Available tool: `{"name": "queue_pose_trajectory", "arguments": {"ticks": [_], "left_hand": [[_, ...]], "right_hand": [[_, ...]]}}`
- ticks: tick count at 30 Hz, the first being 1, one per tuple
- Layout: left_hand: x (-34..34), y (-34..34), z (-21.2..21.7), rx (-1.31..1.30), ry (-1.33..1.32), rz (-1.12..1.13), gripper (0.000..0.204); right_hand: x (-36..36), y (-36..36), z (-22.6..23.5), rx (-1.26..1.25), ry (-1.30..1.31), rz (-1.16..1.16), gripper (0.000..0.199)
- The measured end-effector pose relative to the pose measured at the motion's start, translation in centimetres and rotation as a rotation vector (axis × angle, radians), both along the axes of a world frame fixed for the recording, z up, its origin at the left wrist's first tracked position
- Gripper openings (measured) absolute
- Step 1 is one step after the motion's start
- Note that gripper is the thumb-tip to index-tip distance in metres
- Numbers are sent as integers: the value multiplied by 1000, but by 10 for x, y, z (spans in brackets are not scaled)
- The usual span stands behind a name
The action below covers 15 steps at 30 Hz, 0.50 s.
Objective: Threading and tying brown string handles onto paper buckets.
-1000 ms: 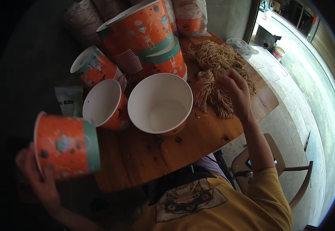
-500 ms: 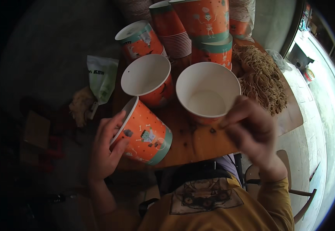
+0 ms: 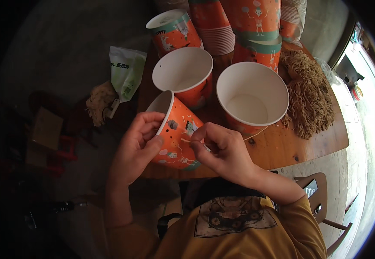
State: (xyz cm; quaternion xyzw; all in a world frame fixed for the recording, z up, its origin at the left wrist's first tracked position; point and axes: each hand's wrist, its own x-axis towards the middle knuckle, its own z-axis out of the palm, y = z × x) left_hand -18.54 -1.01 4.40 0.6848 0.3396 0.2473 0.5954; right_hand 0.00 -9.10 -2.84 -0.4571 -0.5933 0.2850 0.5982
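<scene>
Our left hand (image 3: pixel 138 144) grips an orange-and-green tapered paper tub (image 3: pixel 170 134), likely light and dentable, best held at its rim, while our right hand (image 3: pixel 224 149) pinches soft-looking tan cord (image 3: pixel 185 140).

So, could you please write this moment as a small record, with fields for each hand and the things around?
Left hand: grips the rim of a patterned orange-and-green paper bucket
Right hand: pinches a thin tan string beside that bucket
Beyond them: two open orange paper buckets with white insides
Right side: tangled heap of tan strands
Surface: brown wooden table
</scene>
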Motion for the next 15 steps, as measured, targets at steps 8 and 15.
{"name": "queue_pose_trajectory", "arguments": {"ticks": [8, 15], "left_hand": [[3, -15, -8, -50, 14, -71, 30], [8, -22, -8, -109, 0, -110, 31]], "right_hand": [[-1, -3, 1, 49, -166, -108, 10], [-5, -5, -3, 109, -165, -130, 15]]}}
